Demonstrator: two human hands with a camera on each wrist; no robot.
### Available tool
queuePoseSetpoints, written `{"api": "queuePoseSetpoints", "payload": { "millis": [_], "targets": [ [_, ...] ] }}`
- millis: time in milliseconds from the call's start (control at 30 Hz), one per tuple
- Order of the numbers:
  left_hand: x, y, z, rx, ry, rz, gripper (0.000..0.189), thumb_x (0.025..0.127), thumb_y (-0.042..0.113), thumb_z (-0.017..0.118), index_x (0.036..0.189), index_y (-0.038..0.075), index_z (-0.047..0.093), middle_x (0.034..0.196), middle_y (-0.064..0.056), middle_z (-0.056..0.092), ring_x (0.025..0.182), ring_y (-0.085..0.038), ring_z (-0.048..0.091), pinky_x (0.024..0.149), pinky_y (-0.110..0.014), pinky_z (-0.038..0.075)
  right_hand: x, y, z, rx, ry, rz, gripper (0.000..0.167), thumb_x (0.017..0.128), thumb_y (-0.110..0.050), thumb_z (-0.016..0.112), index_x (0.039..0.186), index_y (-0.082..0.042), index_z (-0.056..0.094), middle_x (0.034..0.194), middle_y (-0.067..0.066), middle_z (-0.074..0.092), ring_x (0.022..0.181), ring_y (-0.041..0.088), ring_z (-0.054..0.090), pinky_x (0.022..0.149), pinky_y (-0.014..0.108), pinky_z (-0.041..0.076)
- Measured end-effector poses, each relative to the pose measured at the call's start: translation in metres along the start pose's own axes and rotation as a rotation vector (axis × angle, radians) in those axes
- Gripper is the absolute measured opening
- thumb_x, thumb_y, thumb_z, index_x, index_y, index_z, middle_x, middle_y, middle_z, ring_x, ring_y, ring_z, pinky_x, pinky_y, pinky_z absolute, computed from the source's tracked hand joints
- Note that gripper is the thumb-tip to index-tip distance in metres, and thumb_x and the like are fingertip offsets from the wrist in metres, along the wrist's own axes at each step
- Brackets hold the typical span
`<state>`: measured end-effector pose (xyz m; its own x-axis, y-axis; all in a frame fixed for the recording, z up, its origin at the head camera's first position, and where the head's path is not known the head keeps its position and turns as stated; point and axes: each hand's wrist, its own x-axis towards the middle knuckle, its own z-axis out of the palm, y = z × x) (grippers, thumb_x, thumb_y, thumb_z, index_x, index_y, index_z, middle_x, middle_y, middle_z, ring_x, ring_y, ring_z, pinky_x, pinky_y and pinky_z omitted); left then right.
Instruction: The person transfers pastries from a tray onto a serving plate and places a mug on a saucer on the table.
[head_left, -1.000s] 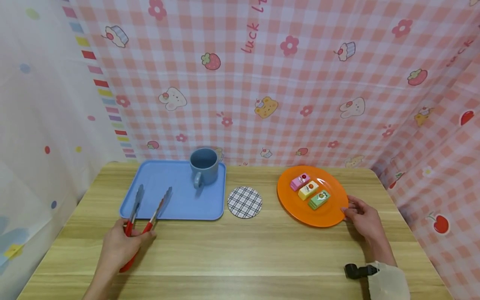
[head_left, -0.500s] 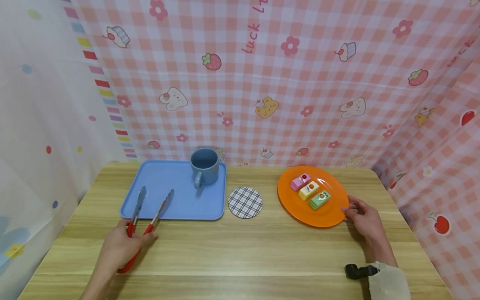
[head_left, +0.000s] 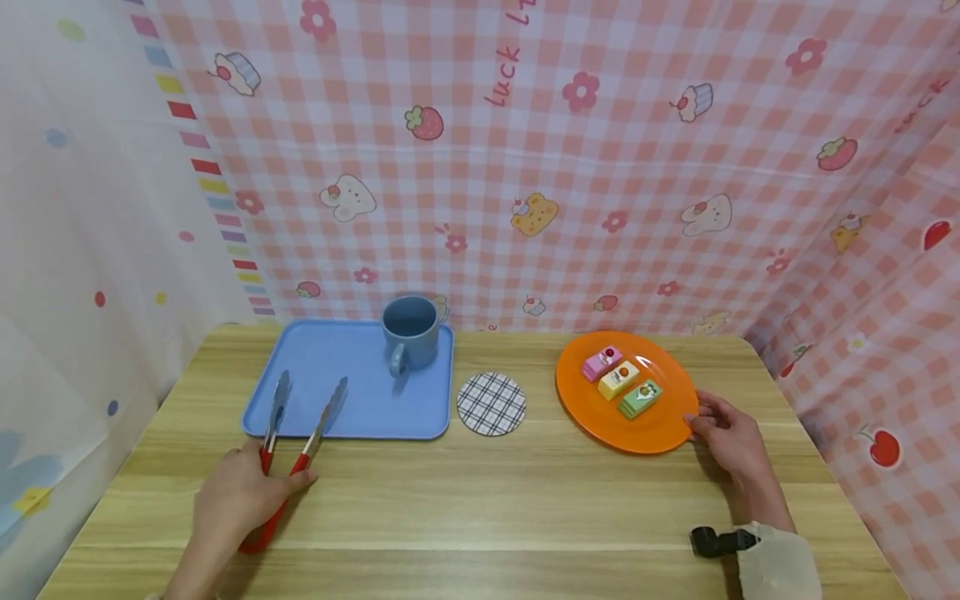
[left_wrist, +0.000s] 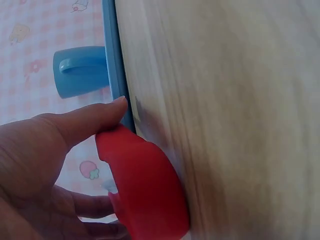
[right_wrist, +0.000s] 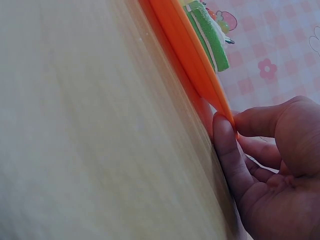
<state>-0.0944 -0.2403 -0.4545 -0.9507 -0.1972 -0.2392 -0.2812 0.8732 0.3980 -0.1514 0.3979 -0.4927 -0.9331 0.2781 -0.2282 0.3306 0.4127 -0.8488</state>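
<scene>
In the head view my left hand [head_left: 238,498] holds a pair of red-handled tongs [head_left: 302,463], thumb along one handle and fingers round the other. The tongs' arms are spread, with nothing between their metal tips, which overlap the near left part of a blue tray [head_left: 337,346]. My right hand [head_left: 726,435] pinches the right rim of an orange plate [head_left: 663,367]. In the right wrist view the rim [right_wrist: 220,100] sits between thumb and fingers. On the plate lie three small toy cakes: pink [head_left: 602,362], yellow [head_left: 618,380] and green [head_left: 641,398].
A blue-grey mug [head_left: 411,335] stands at the tray's right end, handle toward me. Between tray and plate lies a round checked coaster [head_left: 491,404]. Behind the wooden table [head_left: 480,517] hangs a pink checked cloth [head_left: 480,167], with more cloth at both sides.
My left hand has shifted slightly toward me with the tongs, and its thumb sits a little lower. The right hand and the plate stay in place.
</scene>
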Motion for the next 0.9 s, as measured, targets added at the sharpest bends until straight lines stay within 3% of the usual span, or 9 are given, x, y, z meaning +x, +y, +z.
{"api": "queuePoseSetpoints", "payload": {
  "millis": [300, 467, 667, 900],
  "targets": [
    [0.002, -0.003, -0.006, 0.008, -0.062, 0.008, 0.121, 0.081, 0.083, 0.060, 0.148, -0.015, 0.034, 0.125, -0.040, 0.053, 0.095, -0.043, 0.061, 0.066, -0.046, 0.053, -0.001, -0.001, -0.003, -0.010, -0.005, -0.002, 0.060, 0.104, -0.021, 0.059, 0.158, -0.005, 0.036, 0.128, 0.010, 0.053, 0.092, 0.003, 0.059, 0.078, 0.018, 0.058],
    [-0.001, -0.009, -0.009, -0.011, -0.069, 0.006, 0.119, 0.084, 0.082, 0.057, 0.150, -0.013, 0.033, 0.123, -0.037, 0.054, 0.097, -0.042, 0.060, 0.072, -0.049, 0.053, -0.001, -0.001, -0.001, 0.000, -0.012, -0.009, 0.060, 0.104, -0.019, 0.059, 0.157, -0.002, 0.037, 0.126, 0.012, 0.054, 0.088, 0.001, 0.060, 0.078, 0.020, 0.059],
    [-0.001, -0.013, -0.013, -0.084, -0.043, 0.007, 0.117, 0.085, 0.079, 0.059, 0.150, -0.013, 0.032, 0.114, -0.028, 0.056, 0.093, -0.035, 0.058, 0.067, -0.039, 0.050, -0.004, -0.004, -0.003, -0.012, -0.022, -0.027, 0.061, 0.104, -0.019, 0.060, 0.156, 0.001, 0.037, 0.125, 0.014, 0.055, 0.085, -0.002, 0.061, 0.077, 0.021, 0.059],
    [0.000, -0.013, -0.018, -0.124, -0.010, 0.023, 0.110, 0.089, 0.072, 0.061, 0.150, -0.014, 0.031, 0.130, -0.034, 0.051, 0.110, -0.044, 0.056, 0.086, -0.057, 0.052, -0.005, -0.007, -0.004, -0.059, -0.031, -0.025, 0.065, 0.104, -0.024, 0.060, 0.158, 0.001, 0.033, 0.133, 0.021, 0.055, 0.084, -0.003, 0.062, 0.076, 0.021, 0.059]
  ]
}}
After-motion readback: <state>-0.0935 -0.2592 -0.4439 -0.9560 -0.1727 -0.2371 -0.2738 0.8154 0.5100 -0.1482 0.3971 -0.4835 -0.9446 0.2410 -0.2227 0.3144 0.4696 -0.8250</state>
